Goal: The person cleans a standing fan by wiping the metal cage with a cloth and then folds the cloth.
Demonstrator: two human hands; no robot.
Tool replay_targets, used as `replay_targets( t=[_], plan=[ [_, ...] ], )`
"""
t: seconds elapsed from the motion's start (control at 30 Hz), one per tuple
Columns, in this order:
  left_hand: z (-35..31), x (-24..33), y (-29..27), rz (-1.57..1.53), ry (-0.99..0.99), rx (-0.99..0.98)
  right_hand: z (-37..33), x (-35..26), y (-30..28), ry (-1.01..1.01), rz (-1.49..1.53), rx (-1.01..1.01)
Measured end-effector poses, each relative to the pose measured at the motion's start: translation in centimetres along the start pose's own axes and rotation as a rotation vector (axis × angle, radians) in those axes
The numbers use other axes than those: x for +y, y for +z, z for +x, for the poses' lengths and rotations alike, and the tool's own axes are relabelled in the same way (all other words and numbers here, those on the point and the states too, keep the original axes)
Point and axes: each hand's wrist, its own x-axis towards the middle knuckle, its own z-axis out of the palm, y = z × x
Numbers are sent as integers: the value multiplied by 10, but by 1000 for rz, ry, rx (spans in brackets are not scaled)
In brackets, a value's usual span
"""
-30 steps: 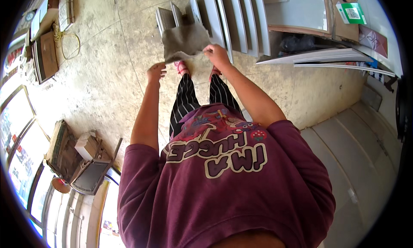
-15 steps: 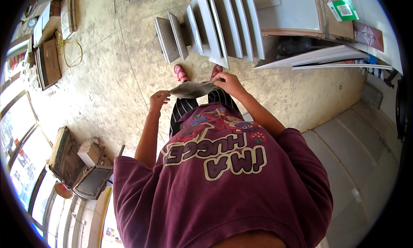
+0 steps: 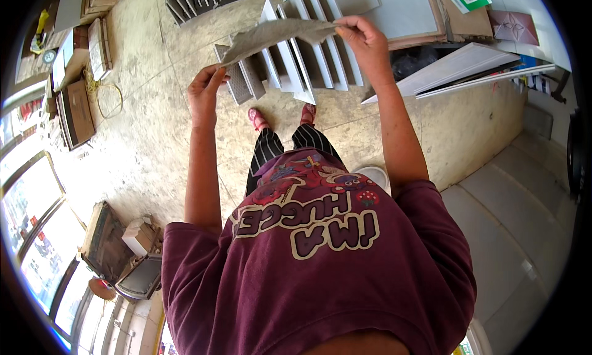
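A grey cloth [image 3: 274, 36] is stretched between my two hands, out in front of me. My left hand [image 3: 206, 91] pinches its left corner between thumb and fingers. At the opposite corner, my right hand [image 3: 365, 42] is closed on the cloth and held a little higher. Its middle bows upward and its lower edge hangs loose. Below and beyond it stands a row of upright tile panels [image 3: 290, 65], partly covered by the cloth in this view. Whether the cloth touches the panels I cannot tell.
Another rack of dark slats [image 3: 197, 0] stands farther off. Large flat panels [image 3: 456, 71] lean at the right. A white bucket [image 3: 374, 175] is beside my right leg. Boxes [image 3: 77, 111] line the left side, with a chair [image 3: 140, 276] at lower left.
Both hands have risen and moved forward, away from my body, with the cloth. They are farther apart, and the cloth is spread wider.
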Motion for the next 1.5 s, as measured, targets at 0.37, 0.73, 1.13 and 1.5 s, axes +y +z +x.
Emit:
replay_targets(
  t=[0.37, 0.73, 1.13, 1.5],
  plan=[
    [16, -150, 95, 118, -306, -159, -40, 120, -47, 130, -360, 182],
    [-83, -220, 45, 404, -506, -405, -184, 164, -58, 525, -259, -114],
    [-145, -166, -78, 335, -691, -240, -165, 65, 8, 607, 24, -647],
    [-58, -79, -121, 233, -310, 83, -64, 20, 85, 328, 135, -595]
  ],
)
